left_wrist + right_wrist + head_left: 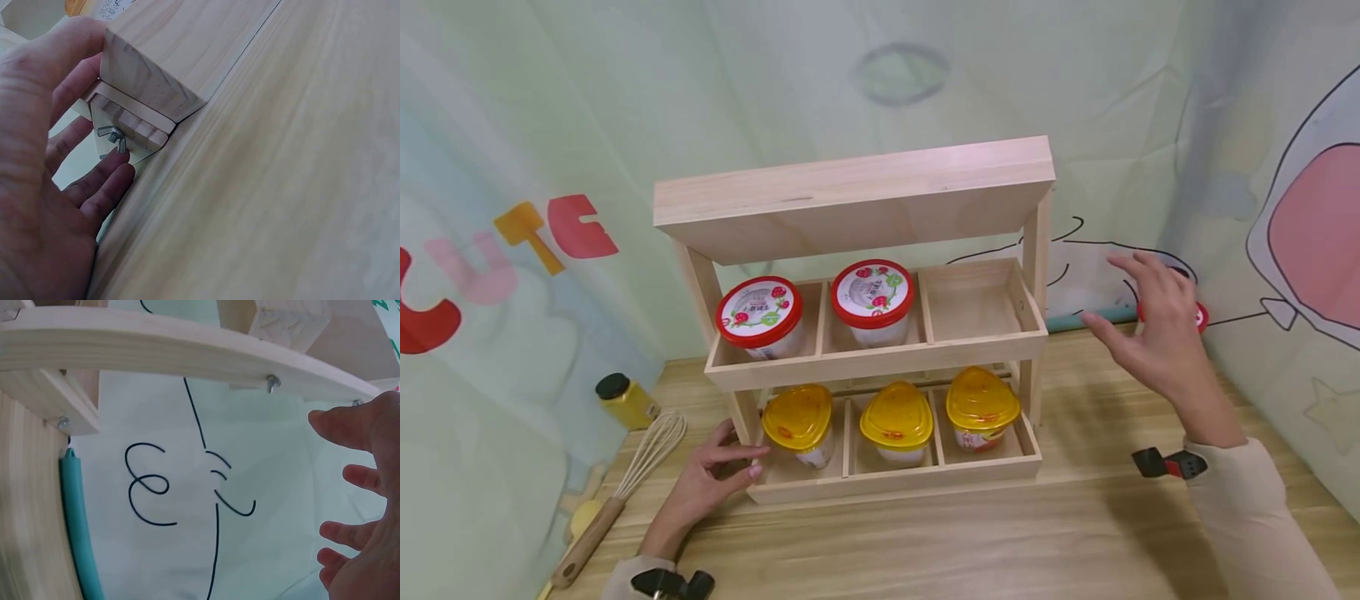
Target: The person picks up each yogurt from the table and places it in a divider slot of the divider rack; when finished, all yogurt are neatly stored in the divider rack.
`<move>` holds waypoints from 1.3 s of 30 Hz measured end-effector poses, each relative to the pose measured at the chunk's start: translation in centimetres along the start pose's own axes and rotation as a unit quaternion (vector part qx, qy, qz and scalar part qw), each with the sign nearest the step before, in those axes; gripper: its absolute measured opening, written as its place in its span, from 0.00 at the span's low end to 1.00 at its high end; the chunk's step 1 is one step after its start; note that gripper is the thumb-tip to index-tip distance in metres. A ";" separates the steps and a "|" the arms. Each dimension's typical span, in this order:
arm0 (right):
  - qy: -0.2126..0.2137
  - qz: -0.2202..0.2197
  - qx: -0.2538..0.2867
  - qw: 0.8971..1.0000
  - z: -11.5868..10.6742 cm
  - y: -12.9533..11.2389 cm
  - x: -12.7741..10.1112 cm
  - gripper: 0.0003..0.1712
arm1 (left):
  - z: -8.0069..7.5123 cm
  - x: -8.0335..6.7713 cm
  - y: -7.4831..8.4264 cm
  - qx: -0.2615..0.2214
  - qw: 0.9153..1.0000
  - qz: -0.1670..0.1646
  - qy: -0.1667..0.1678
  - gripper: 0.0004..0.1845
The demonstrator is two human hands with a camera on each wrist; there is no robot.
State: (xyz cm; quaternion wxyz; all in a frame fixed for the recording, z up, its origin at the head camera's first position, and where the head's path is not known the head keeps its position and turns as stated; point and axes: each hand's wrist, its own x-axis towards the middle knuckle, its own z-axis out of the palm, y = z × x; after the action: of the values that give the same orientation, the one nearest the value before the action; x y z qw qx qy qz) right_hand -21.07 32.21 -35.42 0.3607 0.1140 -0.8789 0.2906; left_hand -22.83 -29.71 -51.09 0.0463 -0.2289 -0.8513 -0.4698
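Right hand (pixel 1157 333) spread, gripping nothing, near surface's far right edge | red-lidded cup (pixel 1199 316) just behind my palm | left hand (pixel 711 475) fingers straight, steadying rack (pixel 880 483) front-left corner, well apart from cup.

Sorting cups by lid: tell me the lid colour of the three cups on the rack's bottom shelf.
Yellow lids, with a small red mark on each; the head view shows them best.

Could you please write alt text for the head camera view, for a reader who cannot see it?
A two-tier wooden rack on a table holds two red-lidded cups above and three yellow-lidded cups below. The left hand touches the rack's lower left corner; the right hand is raised, fingers spread, right of the rack. A whisk lies at left.
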 end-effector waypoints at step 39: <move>-0.112 0.245 -0.067 0.961 1.6 12.6 -1.8 0.42 | 1.4 -0.3 0.3 0.069 0.989 0.088 0.095 0.45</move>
State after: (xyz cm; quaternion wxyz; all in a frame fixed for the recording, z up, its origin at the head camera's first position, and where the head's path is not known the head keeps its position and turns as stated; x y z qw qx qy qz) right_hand -25.86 41.36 -43.02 0.1845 -0.0977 -0.9321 0.2961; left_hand -22.24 -28.52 -51.78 0.1836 -0.2540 -0.8499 -0.4237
